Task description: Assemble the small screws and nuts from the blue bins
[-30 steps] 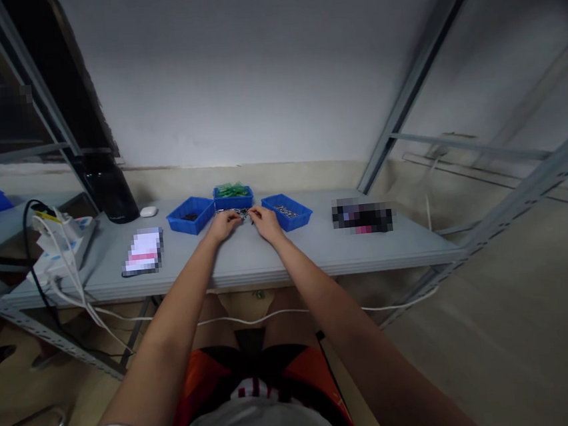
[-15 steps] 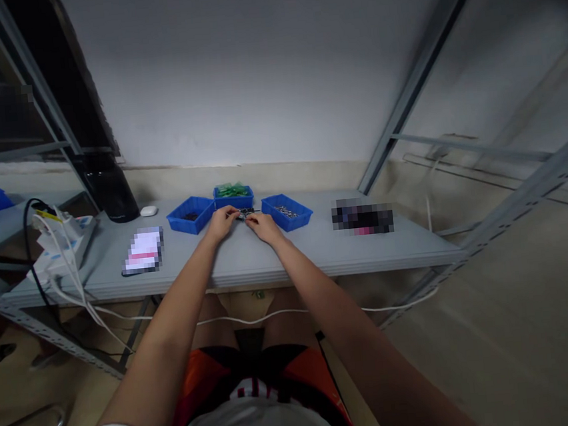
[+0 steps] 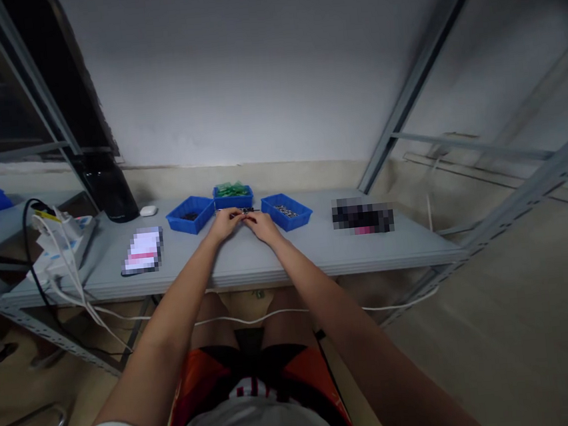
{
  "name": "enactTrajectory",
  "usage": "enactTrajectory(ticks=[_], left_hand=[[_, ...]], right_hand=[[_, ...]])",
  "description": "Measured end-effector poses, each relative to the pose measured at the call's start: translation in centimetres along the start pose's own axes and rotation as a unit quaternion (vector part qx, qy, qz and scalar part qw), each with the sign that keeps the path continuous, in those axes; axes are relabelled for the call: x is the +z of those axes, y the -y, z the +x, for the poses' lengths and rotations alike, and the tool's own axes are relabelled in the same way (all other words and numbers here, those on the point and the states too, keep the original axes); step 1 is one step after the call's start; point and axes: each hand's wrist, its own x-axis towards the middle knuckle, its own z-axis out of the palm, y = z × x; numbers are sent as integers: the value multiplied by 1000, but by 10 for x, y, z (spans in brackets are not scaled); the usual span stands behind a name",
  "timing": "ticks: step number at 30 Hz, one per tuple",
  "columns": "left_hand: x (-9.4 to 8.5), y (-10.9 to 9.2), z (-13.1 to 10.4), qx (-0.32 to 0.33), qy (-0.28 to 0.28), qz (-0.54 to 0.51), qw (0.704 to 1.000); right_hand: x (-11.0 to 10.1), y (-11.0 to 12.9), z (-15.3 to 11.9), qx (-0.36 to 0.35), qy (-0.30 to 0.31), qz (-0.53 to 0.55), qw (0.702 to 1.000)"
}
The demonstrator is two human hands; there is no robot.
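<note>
My left hand (image 3: pixel 227 223) and my right hand (image 3: pixel 261 225) meet over the table, their fingertips pinched close together. What they pinch is too small and too covered by the fingers to name. Just behind the fingertips lies a small dark metallic piece (image 3: pixel 248 210), partly hidden. To the left of my hands stands a blue bin (image 3: pixel 179 224) with dark small parts in it. Behind them is a blue bin (image 3: pixel 233 202) of green pieces (image 3: pixel 232 189). On the right, another blue bin (image 3: pixel 297 222) holds small silvery parts (image 3: pixel 286 211).
A phone (image 3: pixel 141 250), a white case (image 3: pixel 148 211) and a black bottle (image 3: pixel 111 193) are on the left of the table (image 3: pixel 249 263). A power strip (image 3: pixel 64 251) with cables sits at the left edge. A blurred dark object (image 3: pixel 362 217) lies right.
My left hand has shifted slightly right and down, bringing its fingertips against those of my right hand. The bins have stayed where they were.
</note>
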Motion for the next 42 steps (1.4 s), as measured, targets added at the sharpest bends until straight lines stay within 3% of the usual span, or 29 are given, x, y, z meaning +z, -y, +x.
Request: enactTrajectory(ticks=[3, 6, 13, 20, 25, 32, 36, 42], left_hand=[[0, 4, 0, -23, -13, 24, 999], [1, 11, 0, -12, 8, 55, 998], [0, 15, 0, 49, 38, 93, 994], [-7, 8, -2, -25, 4, 56, 998], [-9, 8, -3, -38, 0, 47, 998], [-5, 7, 0, -28, -40, 25, 999], [-4, 6, 1, -15, -42, 22, 999], [-7, 7, 0, -48, -64, 41, 996]], right_hand=[[-3, 3, 0, 39, -38, 35, 998], [-5, 5, 0, 62, -79, 65, 993], [-3, -3, 1, 55, -69, 80, 993], [-2, -4, 2, 69, -64, 68, 993], [-4, -3, 4, 69, -80, 53, 993], [-2, -2, -1, 32, 13, 3, 999], [-1, 0, -2, 25, 27, -3, 999], [-5, 1, 2, 62, -73, 56, 994]])
